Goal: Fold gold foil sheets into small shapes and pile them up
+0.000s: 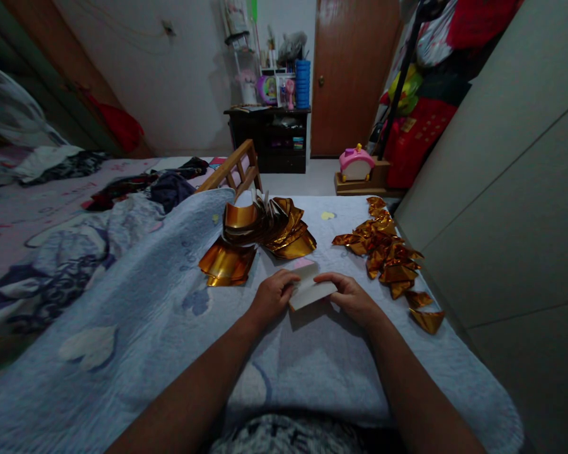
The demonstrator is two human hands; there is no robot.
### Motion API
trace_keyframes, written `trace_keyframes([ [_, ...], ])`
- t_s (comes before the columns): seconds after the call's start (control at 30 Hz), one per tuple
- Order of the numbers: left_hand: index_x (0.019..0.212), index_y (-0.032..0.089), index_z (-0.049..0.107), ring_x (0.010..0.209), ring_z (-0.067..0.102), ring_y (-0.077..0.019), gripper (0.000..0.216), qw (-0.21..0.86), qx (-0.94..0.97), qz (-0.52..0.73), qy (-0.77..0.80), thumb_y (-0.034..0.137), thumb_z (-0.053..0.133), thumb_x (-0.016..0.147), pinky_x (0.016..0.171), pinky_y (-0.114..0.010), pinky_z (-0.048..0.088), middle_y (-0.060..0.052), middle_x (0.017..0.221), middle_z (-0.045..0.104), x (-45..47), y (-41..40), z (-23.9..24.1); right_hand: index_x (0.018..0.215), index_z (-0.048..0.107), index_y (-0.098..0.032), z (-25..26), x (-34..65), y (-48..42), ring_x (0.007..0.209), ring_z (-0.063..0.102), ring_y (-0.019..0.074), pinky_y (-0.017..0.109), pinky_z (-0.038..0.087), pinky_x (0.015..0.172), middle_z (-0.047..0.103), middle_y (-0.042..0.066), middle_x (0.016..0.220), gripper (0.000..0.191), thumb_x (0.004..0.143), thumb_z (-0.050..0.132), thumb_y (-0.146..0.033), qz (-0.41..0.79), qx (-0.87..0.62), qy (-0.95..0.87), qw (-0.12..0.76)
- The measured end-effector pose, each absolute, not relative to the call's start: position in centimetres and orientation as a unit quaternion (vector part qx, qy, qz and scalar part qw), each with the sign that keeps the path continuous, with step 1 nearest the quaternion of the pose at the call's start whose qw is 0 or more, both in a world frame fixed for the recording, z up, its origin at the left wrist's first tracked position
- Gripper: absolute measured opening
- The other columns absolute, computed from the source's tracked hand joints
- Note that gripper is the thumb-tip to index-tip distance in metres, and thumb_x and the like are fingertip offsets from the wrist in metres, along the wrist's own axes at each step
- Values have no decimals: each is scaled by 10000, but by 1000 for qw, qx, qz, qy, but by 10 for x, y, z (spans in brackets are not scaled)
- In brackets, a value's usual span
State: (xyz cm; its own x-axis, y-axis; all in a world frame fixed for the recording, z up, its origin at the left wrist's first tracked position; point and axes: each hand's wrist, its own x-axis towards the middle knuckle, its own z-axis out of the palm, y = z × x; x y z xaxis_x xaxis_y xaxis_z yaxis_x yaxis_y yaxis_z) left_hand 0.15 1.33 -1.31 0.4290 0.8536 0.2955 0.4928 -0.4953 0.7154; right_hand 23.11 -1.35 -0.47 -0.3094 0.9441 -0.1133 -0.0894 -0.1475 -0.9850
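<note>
Between my two hands is a sheet of foil paper, its pale side facing up and a crease across it. My left hand pinches the sheet's left edge. My right hand grips the right edge, thumb on top and the other fingers beneath. Just beyond lies a fanned stack of gold foil sheets, some curled and some showing white edges. To the right spreads a pile of folded gold foil pieces, with single pieces trailing toward me.
A blue patterned blanket covers the surface under my hands. A wooden bed rail stands at the far left, with heaped clothes beyond it. A pale cabinet borders the right side. A pink toy sits near the door.
</note>
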Motion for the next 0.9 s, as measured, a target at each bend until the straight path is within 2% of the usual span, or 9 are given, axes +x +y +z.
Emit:
trace_keyframes([
  [0.2, 1010, 193, 722, 945, 660, -213, 256, 292, 797, 332, 411, 91, 573, 829, 887, -338, 518, -79, 1014, 707, 1, 14, -14, 815, 758, -223, -8, 240, -11, 951, 588, 197, 324, 495, 846, 596, 45, 992, 100, 729, 715, -249, 492, -438, -601, 453],
  [0.3, 1018, 191, 719, 947, 656, -214, 250, 295, 802, 321, 408, 101, 571, 838, 887, -341, 510, -84, 1031, 710, 1, 14, -15, 788, 750, -226, -5, 242, -12, 1125, 567, 233, 355, 485, 923, 579, 69, 1182, 70, 726, 742, -257, 479, -431, -616, 453],
  [0.37, 1021, 182, 717, 952, 652, -221, 248, 294, 808, 308, 407, 103, 573, 836, 890, -353, 505, -93, 1036, 712, 2, 15, -16, 782, 745, -224, -3, 242, -13, 1169, 568, 244, 379, 471, 964, 604, 76, 1231, 73, 754, 743, -291, 495, -419, -618, 444],
  [0.47, 1017, 176, 716, 975, 636, -243, 238, 285, 816, 295, 408, 110, 588, 827, 907, -384, 490, -101, 1027, 718, 2, 15, -16, 781, 744, -220, 0, 242, -15, 1097, 616, 240, 393, 466, 971, 692, 75, 1111, 130, 792, 716, -346, 516, -408, -616, 433],
  [0.57, 1019, 192, 719, 1006, 617, -258, 245, 286, 815, 295, 410, 120, 627, 803, 930, -407, 474, -94, 1033, 718, 2, 16, -17, 856, 751, -206, -2, 241, -16, 862, 644, 207, 340, 498, 802, 717, 49, 889, 196, 810, 681, -384, 520, -434, -610, 411],
  [0.67, 1014, 196, 727, 1051, 603, -267, 226, 297, 800, 312, 417, 154, 644, 807, 963, -423, 461, -98, 1063, 707, 2, 16, -17, 834, 727, -183, -6, 239, -15, 698, 595, 169, 282, 457, 660, 672, 16, 737, 234, 821, 641, -400, 509, -466, -602, 402],
  [0.77, 992, 202, 733, 1075, 606, -254, 197, 326, 773, 344, 422, 226, 559, 902, 999, -414, 452, -95, 1070, 699, 2, 16, -14, 761, 686, -179, -9, 236, -13, 653, 564, 155, 263, 423, 614, 635, 2, 685, 234, 824, 609, -391, 462, -498, -605, 414],
  [0.9, 993, 197, 727, 1035, 629, -239, 355, 378, 729, 377, 428, 372, 419, 1007, 976, -378, 467, -86, 1033, 699, 1, 14, -8, 711, 654, -187, -11, 230, -11, 621, 542, 150, 259, 391, 587, 613, -1, 647, 213, 826, 581, -352, 378, -538, -638, 401],
])
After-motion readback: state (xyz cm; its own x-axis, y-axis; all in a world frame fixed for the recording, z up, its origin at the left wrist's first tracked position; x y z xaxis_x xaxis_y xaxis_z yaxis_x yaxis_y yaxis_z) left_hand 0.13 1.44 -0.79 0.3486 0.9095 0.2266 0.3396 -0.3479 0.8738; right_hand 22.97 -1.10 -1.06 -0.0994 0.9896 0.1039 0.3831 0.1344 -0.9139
